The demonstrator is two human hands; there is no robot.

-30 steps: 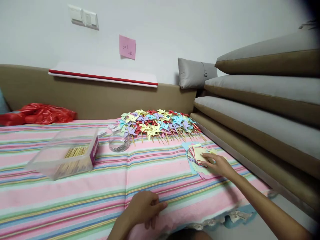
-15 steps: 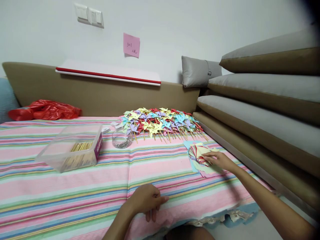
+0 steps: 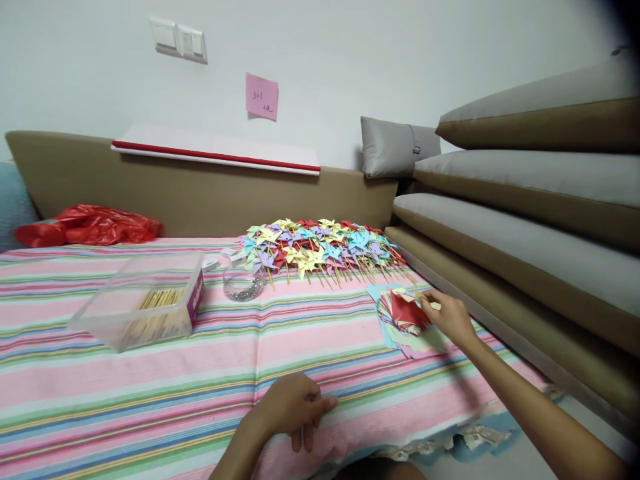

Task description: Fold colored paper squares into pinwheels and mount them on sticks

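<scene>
My right hand (image 3: 447, 317) is over a fanned stack of coloured paper pieces (image 3: 399, 319) at the right of the striped cloth. Its thumb and fingers pinch a pale yellow paper piece (image 3: 434, 306), mostly hidden by the hand. A red paper piece (image 3: 407, 312) shows on top of the stack. Near the front edge, my left hand (image 3: 295, 407) hovers low over the cloth, thumb apart from loosely bent fingers, with nothing seen in it. Behind the stack lies a heap of paper pinwheels (image 3: 320, 247) on sticks.
A clear plastic box (image 3: 150, 303) with wooden sticks (image 3: 157, 310) stands at left. Beside it is a round clear tub (image 3: 243, 285) of small metal pieces. A red plastic bag (image 3: 95, 225) lies at the back left. Stacked grey-brown cushions (image 3: 525, 227) border the right side.
My right hand has drawn slightly right with the yellow paper piece, uncovering the red one on the stack. My left hand stays nearly where it was. The view has shifted slightly.
</scene>
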